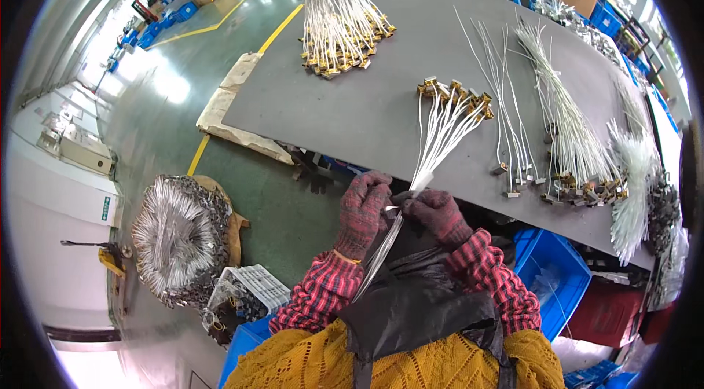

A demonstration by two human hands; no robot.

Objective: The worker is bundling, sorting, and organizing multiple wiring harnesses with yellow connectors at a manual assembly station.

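A bundle of thin white wires point(435, 147) lies over the table's near edge, its small brown-and-silver end pieces point(455, 96) fanned out on the tabletop. The loose tails run down between my hands toward my dark apron. My right hand point(438, 214), in a dark red knit glove, is closed at the bundle's gathered neck. Just left of it, my left hand point(363, 213), gloved alike, is closed with fingertips pinched near the wires. A short white strip point(391, 208) shows between the hands. What the left fingertips hold is hidden.
On the grey table point(330, 114) lie a large wire bunch point(334, 22) at the far left, several loose wires point(506, 103) and another bunch point(568, 121) to the right. A blue bin point(554, 272) stands below right. A big wire coil point(180, 239) sits at left.
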